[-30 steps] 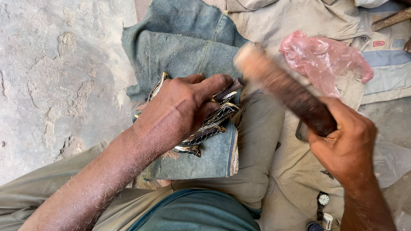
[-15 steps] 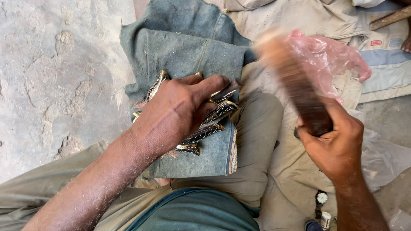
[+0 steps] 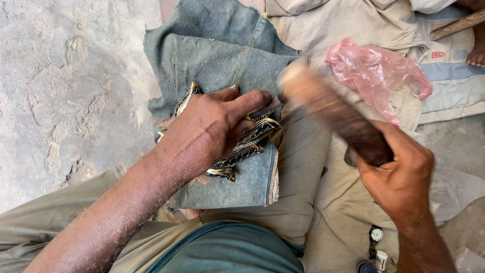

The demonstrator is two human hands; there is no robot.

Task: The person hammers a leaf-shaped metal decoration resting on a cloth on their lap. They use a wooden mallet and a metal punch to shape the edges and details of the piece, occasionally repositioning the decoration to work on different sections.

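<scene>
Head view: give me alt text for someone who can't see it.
The left hand presses ornate metal pieces onto blue denim cloth over the person's knee, while the right hand grips a dark wooden tool, blurred by motion, its pale end close to the left fingertips. A pink plastic bag lies behind.

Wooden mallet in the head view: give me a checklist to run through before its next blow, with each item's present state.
1. Right hand grips the dark wooden mallet handle: ok.
2. Left hand pins the ornate black-and-gold metal pieces: ok.
3. Pieces rest on the folded blue denim cloth over the knee: ok.
4. Left fingertips clear of the mallet head: not ok, very close.
5. Mallet head's exact spot: cannot tell, blurred.
6. Pink plastic bag clear of the pieces: ok.
</scene>
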